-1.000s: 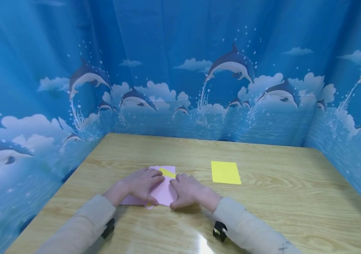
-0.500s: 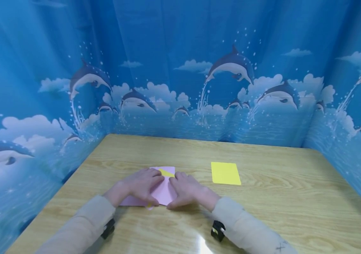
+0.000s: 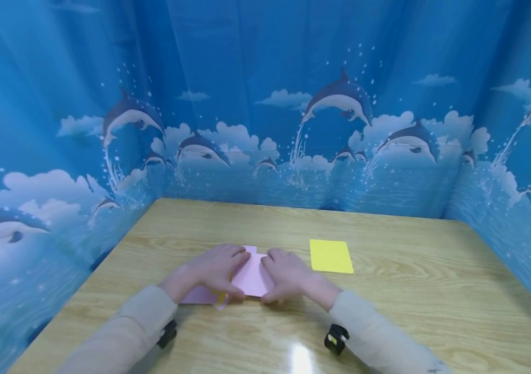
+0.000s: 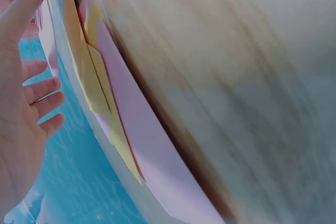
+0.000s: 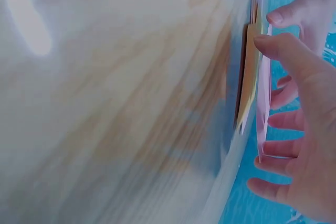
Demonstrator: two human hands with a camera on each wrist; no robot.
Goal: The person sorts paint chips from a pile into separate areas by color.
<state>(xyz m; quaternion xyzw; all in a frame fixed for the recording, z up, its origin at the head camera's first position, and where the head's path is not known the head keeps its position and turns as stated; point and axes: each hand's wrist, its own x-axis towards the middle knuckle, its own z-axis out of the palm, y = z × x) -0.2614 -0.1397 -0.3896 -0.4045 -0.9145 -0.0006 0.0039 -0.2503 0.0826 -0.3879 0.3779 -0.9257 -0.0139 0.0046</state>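
Observation:
Between my two hands is a sheet of pink paper (image 3: 252, 280), raised over other paper on the table. My left hand (image 3: 218, 267) grips its left side, thumb toward me and fingers at the far edge. On its right side, my right hand (image 3: 290, 272) holds it the same way; the right wrist view shows fingertips along the edge of the pink sheet (image 5: 264, 103). Below lie more pink paper (image 4: 139, 119) and folded yellow pieces (image 4: 94, 80), partly hidden by my left hand in the head view.
A yellow square sheet (image 3: 331, 256) lies flat to the right of my hands. The wood-grain table (image 3: 410, 291) reaches back to a blue curtain (image 3: 247, 104) printed with dolphins, which also hangs along both sides.
Both hands have shifted right, bringing the pink sheet with them. The yellow strip seen between the hands at the back is now covered. The yellow square stays in place.

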